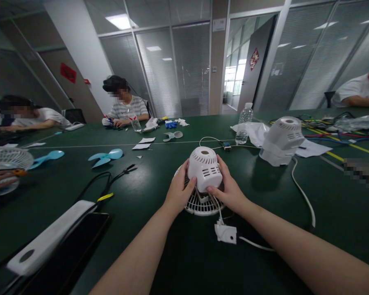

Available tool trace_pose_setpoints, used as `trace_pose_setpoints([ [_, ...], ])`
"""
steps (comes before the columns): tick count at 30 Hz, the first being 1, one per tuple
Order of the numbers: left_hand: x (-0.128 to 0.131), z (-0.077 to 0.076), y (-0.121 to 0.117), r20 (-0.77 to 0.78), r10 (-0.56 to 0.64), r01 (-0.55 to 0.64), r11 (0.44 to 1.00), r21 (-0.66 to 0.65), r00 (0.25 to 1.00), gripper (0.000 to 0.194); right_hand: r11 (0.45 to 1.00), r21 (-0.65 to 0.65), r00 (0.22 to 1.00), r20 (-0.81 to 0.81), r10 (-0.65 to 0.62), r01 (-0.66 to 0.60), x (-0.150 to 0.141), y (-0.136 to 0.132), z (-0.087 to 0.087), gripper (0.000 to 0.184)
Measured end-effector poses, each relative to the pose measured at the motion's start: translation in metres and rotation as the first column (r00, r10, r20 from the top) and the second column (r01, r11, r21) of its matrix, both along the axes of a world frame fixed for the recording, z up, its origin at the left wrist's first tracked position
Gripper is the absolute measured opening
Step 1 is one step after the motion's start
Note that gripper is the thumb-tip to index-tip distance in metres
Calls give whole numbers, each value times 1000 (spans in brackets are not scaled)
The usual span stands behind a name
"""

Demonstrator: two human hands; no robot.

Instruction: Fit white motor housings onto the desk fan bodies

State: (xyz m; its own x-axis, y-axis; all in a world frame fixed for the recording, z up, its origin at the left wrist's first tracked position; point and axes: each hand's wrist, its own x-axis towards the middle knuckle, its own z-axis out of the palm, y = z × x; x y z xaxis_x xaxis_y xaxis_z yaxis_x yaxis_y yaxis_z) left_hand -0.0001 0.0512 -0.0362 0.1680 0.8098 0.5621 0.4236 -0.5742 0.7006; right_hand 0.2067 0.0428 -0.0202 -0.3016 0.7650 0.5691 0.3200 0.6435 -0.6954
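Between my two hands is a white plastic fan motor cover (204,170) with slotted vents and a round recess on top. My left hand (181,188) grips its left side, thumb on the front. On its right side, my right hand (229,186) is closed round it, thumb near the lower front edge. Beneath the cover lies a white round fan grille (199,209), partly hidden by the cover and hands. Wires run down from under the cover to a small white plastic switch piece (226,232), and a white cable leads off it to the right.
A second white fan housing (281,141) stands at right near a water bottle (244,123). Blue fan blades (106,157), a white power strip (52,237) and a black phone (74,250) lie at left. Co-workers sit around the green table (160,246).
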Motion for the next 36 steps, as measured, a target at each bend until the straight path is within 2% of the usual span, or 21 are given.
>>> trace_pose_setpoints([
  [7, -1, 2, 1, -52, 42, -41, 999, 19, 998, 56, 1000, -9, 1000, -16, 3, -3, 2, 3, -4, 97],
  [15, -4, -4, 8, -95, 65, -62, 998, 29, 993, 61, 1000, 6, 997, -69, 26, -26, 5, 3, -9, 84],
  [21, -2, -3, 8, -52, 75, -73, 997, 36, 996, 62, 999, 26, 996, -78, 34, -32, 5, 3, -11, 77],
  [28, -2, -3, 8, -19, 45, -45, 999, 0, 999, 63, 998, 66, 999, -36, -3, 5, 5, 4, -12, 79],
  [36, -4, -5, 7, -15, 45, -45, 999, 0, 999, 73, 996, 85, 998, -52, 24, -19, 7, 1, -7, 79],
])
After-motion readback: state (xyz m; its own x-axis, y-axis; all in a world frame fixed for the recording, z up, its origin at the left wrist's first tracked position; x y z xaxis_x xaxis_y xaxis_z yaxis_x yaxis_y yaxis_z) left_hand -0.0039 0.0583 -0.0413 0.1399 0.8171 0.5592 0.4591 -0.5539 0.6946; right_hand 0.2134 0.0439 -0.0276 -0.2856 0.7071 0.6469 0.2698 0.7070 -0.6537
